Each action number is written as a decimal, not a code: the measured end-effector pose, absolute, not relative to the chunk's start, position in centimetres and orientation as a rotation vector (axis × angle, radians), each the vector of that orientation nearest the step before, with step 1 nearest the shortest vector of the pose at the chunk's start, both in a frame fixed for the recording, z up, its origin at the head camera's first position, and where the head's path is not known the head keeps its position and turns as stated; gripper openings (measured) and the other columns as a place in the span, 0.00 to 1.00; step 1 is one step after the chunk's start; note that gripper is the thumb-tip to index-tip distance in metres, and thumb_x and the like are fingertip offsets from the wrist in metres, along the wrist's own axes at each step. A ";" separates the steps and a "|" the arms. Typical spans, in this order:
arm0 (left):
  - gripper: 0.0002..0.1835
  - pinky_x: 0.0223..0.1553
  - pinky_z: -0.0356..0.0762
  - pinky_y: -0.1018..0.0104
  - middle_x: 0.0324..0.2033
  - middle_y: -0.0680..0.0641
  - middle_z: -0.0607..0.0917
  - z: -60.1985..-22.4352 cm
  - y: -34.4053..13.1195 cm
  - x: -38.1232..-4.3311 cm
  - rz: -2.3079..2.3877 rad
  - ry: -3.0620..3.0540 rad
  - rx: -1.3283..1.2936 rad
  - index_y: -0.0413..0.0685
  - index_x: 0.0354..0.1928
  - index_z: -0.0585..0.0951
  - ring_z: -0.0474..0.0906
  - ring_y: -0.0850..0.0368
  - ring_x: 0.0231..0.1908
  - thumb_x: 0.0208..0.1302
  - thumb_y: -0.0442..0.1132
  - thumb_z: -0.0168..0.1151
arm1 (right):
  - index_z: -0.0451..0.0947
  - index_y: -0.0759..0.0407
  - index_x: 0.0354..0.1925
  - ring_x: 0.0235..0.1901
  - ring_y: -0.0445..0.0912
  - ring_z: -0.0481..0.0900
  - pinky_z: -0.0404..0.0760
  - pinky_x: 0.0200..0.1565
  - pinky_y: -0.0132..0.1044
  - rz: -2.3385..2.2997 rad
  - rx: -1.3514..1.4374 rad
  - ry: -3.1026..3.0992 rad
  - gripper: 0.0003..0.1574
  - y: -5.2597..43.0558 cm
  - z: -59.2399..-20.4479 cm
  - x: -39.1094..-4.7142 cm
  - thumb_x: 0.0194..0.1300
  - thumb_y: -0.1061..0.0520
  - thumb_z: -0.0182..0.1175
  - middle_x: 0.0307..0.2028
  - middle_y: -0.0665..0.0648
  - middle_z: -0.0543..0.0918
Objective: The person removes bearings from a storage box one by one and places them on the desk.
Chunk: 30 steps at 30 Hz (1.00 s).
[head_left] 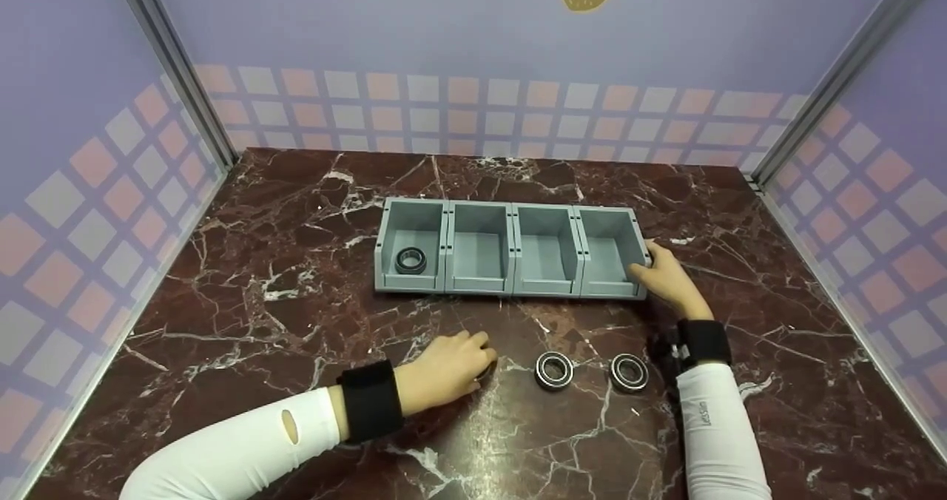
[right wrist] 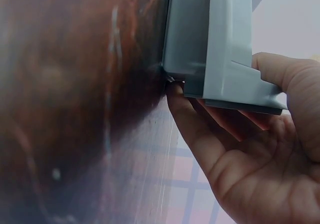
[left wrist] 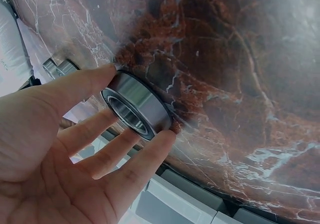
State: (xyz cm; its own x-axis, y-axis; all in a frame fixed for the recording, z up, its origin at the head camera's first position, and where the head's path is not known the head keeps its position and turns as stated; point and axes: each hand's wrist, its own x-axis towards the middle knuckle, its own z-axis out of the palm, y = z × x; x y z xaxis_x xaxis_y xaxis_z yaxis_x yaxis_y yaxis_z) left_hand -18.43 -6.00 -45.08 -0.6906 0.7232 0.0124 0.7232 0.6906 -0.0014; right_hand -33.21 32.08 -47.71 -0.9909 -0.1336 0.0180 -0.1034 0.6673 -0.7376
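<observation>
My left hand (head_left: 447,370) reaches over the table and holds a ball bearing (left wrist: 144,98) between thumb and fingertips. The left wrist view shows this steel ring against the marble-patterned surface; in the head view the hand mostly hides it. At the right end of a row of grey-blue storage bins (head_left: 477,285), my right hand (head_left: 672,282) grips the end bin's side wall, thumb over the rim and fingers along the outside. Two more bearings lie flat between the hands, one nearer the middle (head_left: 554,370) and the other farther right (head_left: 629,373).
Another bearing (head_left: 410,260) lies inside the leftmost bin. The bins stand joined side by side on the dark red marble-patterned table (head_left: 288,337). Purple panels with a tile pattern (head_left: 462,112) enclose the table at the back and both sides.
</observation>
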 end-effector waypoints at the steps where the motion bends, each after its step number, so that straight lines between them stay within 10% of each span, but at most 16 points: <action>1: 0.17 0.31 0.86 0.60 0.42 0.46 0.85 -45.1 -6.0 -18.4 -0.009 -2.876 -1.232 0.46 0.44 0.85 0.82 0.50 0.37 0.55 0.44 0.77 | 0.68 0.76 0.67 0.49 0.51 0.80 0.75 0.46 0.28 -1.252 -0.207 2.833 0.33 32.1 -47.7 -33.2 0.66 0.65 0.53 0.58 0.77 0.80; 30: 0.19 0.31 0.85 0.59 0.42 0.46 0.85 -42.6 -7.0 -19.0 -0.093 -2.875 -1.173 0.46 0.49 0.86 0.82 0.50 0.37 0.55 0.41 0.76 | 0.67 0.78 0.67 0.42 0.38 0.76 0.74 0.42 0.21 -1.372 -0.233 2.778 0.32 31.9 -47.9 -33.3 0.66 0.68 0.53 0.56 0.78 0.79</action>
State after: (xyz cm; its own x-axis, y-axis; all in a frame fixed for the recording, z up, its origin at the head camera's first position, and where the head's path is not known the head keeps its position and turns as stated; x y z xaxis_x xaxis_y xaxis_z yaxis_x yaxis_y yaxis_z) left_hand -18.95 -6.96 -42.57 -0.7141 0.6978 0.0551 0.6999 0.7129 0.0423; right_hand -33.27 31.93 -47.92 -0.9882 -0.1493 0.0354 -0.1188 0.5989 -0.7920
